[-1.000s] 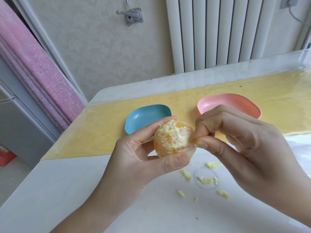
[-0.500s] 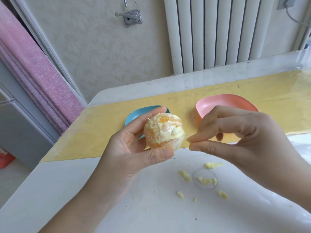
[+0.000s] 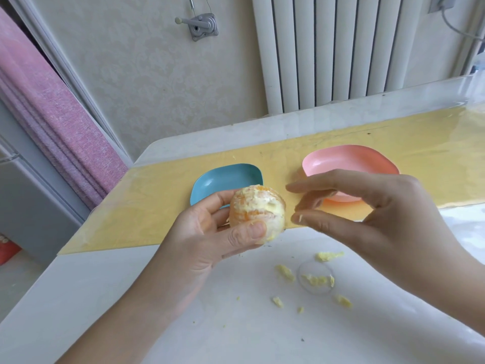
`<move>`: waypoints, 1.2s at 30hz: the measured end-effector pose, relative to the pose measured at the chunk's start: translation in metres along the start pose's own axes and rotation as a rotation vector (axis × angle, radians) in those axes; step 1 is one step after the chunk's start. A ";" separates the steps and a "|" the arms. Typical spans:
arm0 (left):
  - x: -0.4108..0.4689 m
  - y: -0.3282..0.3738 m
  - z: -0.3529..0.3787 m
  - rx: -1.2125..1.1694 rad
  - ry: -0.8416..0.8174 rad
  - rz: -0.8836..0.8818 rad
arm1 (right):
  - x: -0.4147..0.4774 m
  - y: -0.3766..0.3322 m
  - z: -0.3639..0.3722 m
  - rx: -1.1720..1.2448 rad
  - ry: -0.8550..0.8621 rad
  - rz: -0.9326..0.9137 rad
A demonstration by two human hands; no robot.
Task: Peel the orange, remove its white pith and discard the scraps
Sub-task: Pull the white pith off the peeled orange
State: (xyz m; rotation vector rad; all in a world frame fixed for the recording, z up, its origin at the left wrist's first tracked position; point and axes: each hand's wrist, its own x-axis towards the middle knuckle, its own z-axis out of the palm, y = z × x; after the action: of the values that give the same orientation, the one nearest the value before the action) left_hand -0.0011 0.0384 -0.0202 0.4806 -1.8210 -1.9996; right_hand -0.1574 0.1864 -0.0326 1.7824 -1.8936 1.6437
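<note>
My left hand (image 3: 207,232) grips a peeled orange (image 3: 256,208) between thumb and fingers, above the near edge of the yellow mat. Patches of pale pith still cover the fruit. My right hand (image 3: 380,214) hovers just to the right of the orange, not touching it. Its thumb and fingers are spread apart, and a tiny fleck clings to the thumb tip. Several pith scraps (image 3: 317,280) lie scattered on the white table below my right hand.
A blue dish (image 3: 225,177) and a pink dish (image 3: 349,160) sit on the yellow mat (image 3: 147,206) behind my hands. The white table (image 3: 183,324) ends at the left. A radiator (image 3: 341,48) and a pink curtain (image 3: 52,114) stand beyond.
My right hand pinched at the orange, pulled away to the right, and its thumb and fingers have now spread apart. My left hand turned the orange slightly.
</note>
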 end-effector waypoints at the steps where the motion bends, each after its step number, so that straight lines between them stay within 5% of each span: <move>1: 0.000 0.000 0.000 0.001 -0.012 -0.013 | 0.000 -0.001 -0.001 0.026 -0.005 -0.009; 7: -0.004 0.000 0.004 0.045 -0.132 -0.067 | 0.000 -0.002 0.005 0.173 -0.036 -0.063; 14: -0.003 -0.003 0.008 -0.097 -0.172 -0.145 | -0.002 -0.006 0.008 -0.196 0.081 -0.252; 19: -0.003 -0.005 0.009 -0.160 -0.185 -0.180 | -0.002 -0.003 0.008 -0.200 0.071 -0.241; 29: 0.003 0.002 -0.006 -0.298 -0.122 -0.106 | -0.001 0.003 0.007 -0.140 -0.046 -0.218; 36: 0.010 -0.002 -0.013 -0.077 0.040 0.017 | -0.004 0.017 0.012 -0.442 -0.150 -0.200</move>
State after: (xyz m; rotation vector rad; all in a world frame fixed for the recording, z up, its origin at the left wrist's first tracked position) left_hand -0.0032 0.0224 -0.0237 0.4772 -1.7122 -2.0254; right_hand -0.1624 0.1765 -0.0507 1.8632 -1.8727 0.9578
